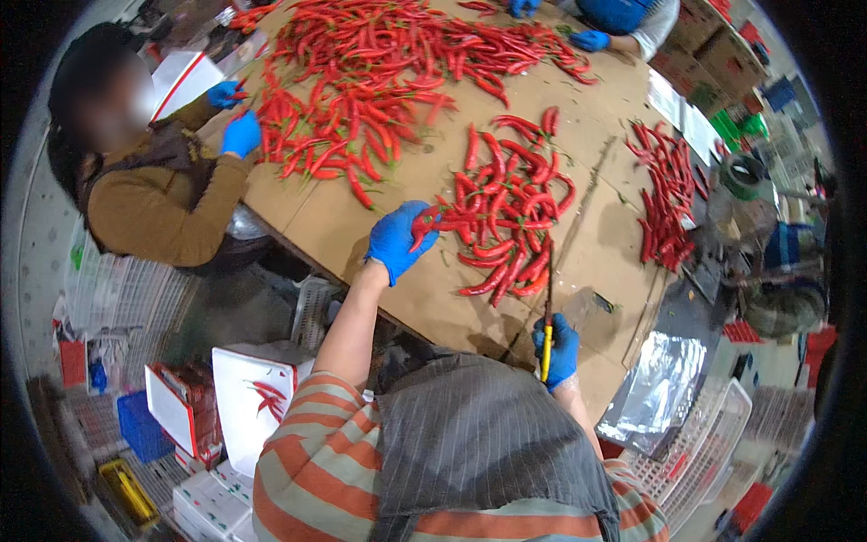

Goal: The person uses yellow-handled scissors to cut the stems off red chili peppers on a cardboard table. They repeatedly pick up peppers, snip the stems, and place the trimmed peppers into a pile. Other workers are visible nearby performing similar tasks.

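Observation:
My left hand [401,238], in a blue glove, is closed around a few red chili peppers [425,225] at the left side of a small pile of chili peppers [504,196]. This pile lies loosely on the cardboard-covered table [609,223] in front of me. In my right hand [561,349], also gloved in blue, is a long, thin, dark tool with a yellow handle [546,352]. Its shaft points away from me along the pile's right edge, and I cannot tell what kind of tool it is.
A large heap of chili peppers [379,61] covers the table's far side, and another pile [660,203] lies at the right. One co-worker [156,176] handles peppers at the left; another co-worker's gloved hand [590,40] rests at the far edge. Plastic crates [691,447] stand right.

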Tool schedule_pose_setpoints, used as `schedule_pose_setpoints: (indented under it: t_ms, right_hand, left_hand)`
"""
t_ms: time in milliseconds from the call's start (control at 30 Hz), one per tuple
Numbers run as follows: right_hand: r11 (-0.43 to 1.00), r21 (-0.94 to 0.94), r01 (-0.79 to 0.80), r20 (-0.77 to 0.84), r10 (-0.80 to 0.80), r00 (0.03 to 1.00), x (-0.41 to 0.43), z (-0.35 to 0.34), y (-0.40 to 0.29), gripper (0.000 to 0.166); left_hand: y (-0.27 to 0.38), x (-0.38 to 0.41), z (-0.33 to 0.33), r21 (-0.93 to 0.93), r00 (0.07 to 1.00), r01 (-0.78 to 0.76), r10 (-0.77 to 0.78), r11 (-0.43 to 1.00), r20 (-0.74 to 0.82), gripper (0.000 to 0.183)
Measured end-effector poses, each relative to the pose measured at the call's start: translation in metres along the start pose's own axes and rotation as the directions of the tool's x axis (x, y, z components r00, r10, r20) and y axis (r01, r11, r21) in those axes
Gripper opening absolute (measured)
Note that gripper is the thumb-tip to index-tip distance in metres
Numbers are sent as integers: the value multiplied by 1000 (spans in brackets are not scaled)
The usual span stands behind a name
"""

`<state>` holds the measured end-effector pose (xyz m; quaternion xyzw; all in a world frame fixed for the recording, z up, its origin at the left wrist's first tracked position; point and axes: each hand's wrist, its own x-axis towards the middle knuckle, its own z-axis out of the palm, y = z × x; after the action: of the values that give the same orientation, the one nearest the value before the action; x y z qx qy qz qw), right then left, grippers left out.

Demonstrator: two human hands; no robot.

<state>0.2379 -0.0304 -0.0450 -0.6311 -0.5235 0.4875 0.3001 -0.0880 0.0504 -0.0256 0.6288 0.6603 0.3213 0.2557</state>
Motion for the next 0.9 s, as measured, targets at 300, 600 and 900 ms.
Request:
schedule_pose_setpoints:
  t_ms: [300, 600, 900]
  right_hand:
    - [989, 145, -39, 111, 23, 994, 15, 11, 4, 13]
    - [892, -288, 348, 262, -276, 925, 27, 13, -15, 30]
    - [890, -255, 378, 220, -327, 919, 10, 3, -10, 50]
  left_hand:
    - [-114, -166, -132, 306, 779, 548, -341, 779, -527, 37]
    - [-156, -281, -184, 490, 491, 839, -718, 237, -493, 38]
    - [-5, -20, -28, -234, 937, 337, -349, 912, -9, 33]
